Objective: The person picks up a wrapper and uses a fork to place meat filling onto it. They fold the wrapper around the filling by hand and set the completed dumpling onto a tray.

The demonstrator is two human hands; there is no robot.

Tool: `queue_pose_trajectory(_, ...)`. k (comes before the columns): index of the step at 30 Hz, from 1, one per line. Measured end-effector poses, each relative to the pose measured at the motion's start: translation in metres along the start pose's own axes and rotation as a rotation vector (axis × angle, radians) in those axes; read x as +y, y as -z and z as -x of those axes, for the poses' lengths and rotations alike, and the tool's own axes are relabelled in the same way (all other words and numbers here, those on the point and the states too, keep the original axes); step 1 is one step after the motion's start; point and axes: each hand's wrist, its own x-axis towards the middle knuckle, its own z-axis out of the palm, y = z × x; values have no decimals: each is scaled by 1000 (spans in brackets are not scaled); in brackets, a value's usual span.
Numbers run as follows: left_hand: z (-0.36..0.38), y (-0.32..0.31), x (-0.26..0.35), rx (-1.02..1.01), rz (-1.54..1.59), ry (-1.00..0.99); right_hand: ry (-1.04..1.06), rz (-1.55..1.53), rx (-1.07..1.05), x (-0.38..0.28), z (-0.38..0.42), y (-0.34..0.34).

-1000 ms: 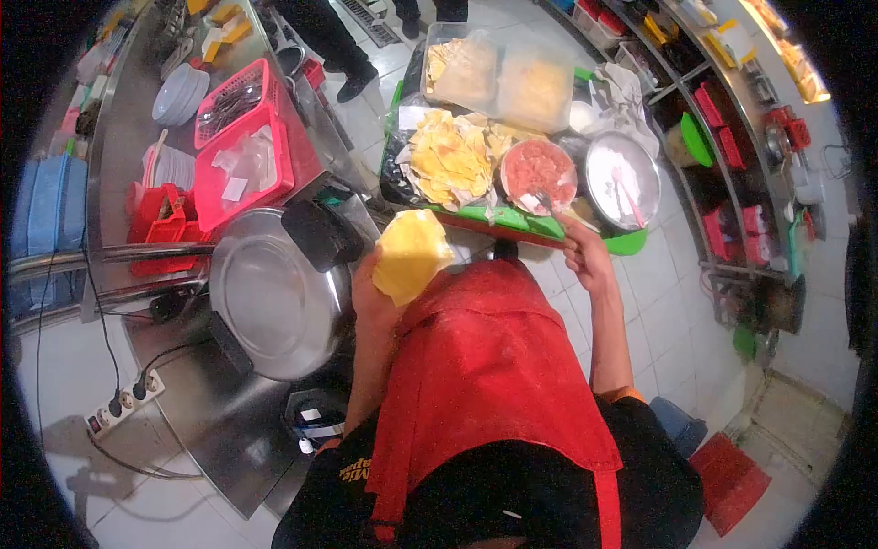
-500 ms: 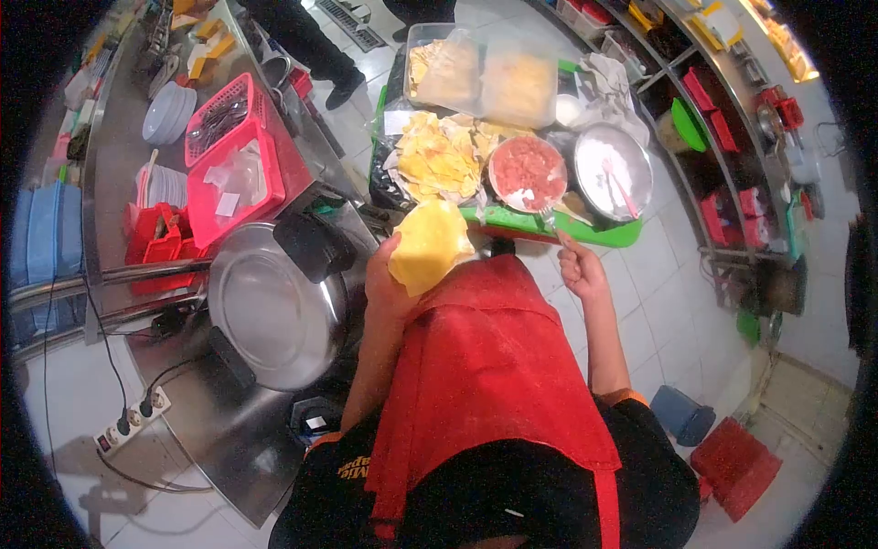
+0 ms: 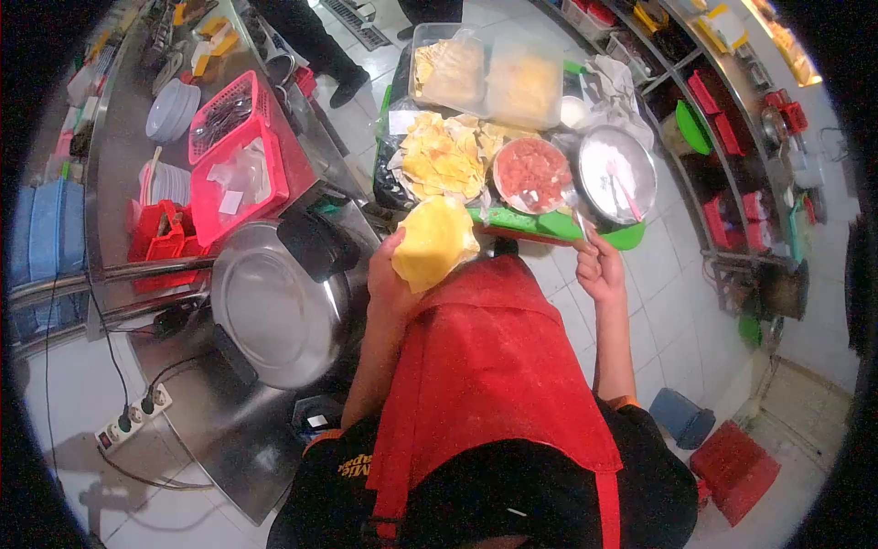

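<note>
Yellow round wrappers (image 3: 430,242) lie in my left hand (image 3: 388,279), whose fingers hold them from below and at the left edge. My right hand (image 3: 599,268) is closed around the handle of a metal spoon (image 3: 580,220), its tip between two bowls. One is a bowl of pinkish-red filling (image 3: 530,174); the other is a metal bowl (image 3: 594,197) with white contents and a pink-handled utensil (image 3: 624,190). Behind my left hand sits a pile of yellow wrappers (image 3: 442,156). All of these bowls stand on a green tray (image 3: 526,220).
Two clear plastic containers (image 3: 523,84) stand at the tray's back. On my left are a large steel pot (image 3: 274,306), a pink basket (image 3: 240,206) and white plates (image 3: 172,110). Shelves (image 3: 695,128) line the right. A person's leg (image 3: 320,46) shows beyond the counter.
My right hand has moved right and slightly forward with the spoon, whose tip has shifted from the filling bowl's edge towards the metal bowl. My left hand still holds the wrappers.
</note>
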Motion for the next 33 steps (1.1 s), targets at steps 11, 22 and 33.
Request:
queue_pose_trajectory(11,9,12,1,-60,48,-29,-129,28,207,12,-21,53)
queue_pose_trajectory(22,11,19,-5,9,88,13,202,836,466,24,-11,18)
queue_pose_trajectory(33,-1,31,-11,0,-399,-99,103,526,88,14,21,-35)
